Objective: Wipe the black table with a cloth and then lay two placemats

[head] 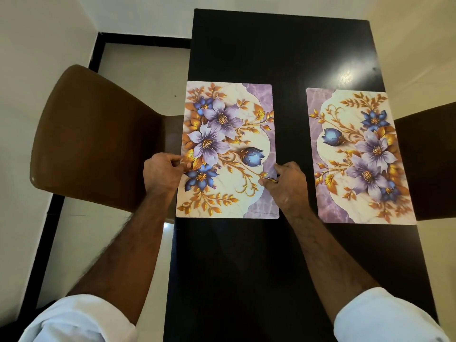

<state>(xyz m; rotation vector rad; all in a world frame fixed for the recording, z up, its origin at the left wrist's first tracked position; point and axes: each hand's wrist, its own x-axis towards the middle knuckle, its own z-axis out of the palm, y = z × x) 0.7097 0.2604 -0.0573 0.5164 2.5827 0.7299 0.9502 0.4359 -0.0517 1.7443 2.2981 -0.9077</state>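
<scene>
Two floral placemats lie flat on the black table point(271, 50). The left placemat point(229, 134), with purple and blue flowers and gold leaves, reaches the table's left edge. My left hand point(162, 172) pinches its left edge between thumb and fingers. My right hand point(286, 186) grips its right edge, fingers on top of the mat. The right placemat point(357, 156) lies along the table's right edge, apart from both hands. No cloth is in view.
A brown chair point(98, 134) stands at the table's left side, its seat partly under the table. Another brown chair point(429, 156) shows at the right edge. Pale floor tiles with black borders surround the table.
</scene>
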